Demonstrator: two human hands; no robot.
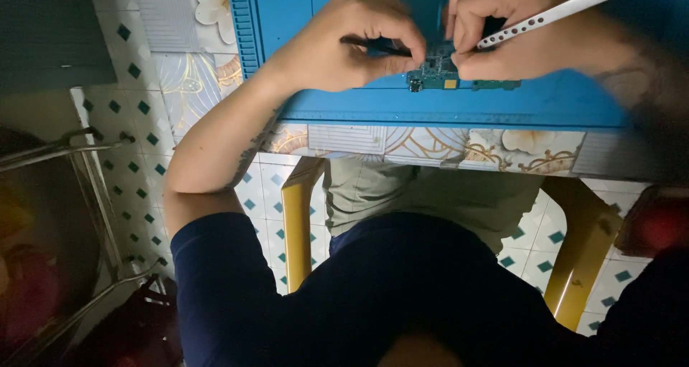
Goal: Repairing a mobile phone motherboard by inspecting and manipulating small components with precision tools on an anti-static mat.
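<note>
While the head camera looks down over the person's dark blue shirt, both hands meet above a small green circuit board [439, 74] lying on a blue work mat [301, 22], which covers the flower-patterned bench [402, 143]. Just left of the board, the left hand [344, 40] curls its grip tight around a thin black tool [377, 46], whose tip reaches toward the board's upper left edge. Directly over the board's right end, the right hand [502, 33] pinches its fingers closed on a white pen-shaped tool with a row of dark dots [552, 11], whose free end slants up and away to the right of the board. Below the board, past the mat's near edge, a yellow chair [296, 223] shows under the bench on the tiled floor [140, 101].
</note>
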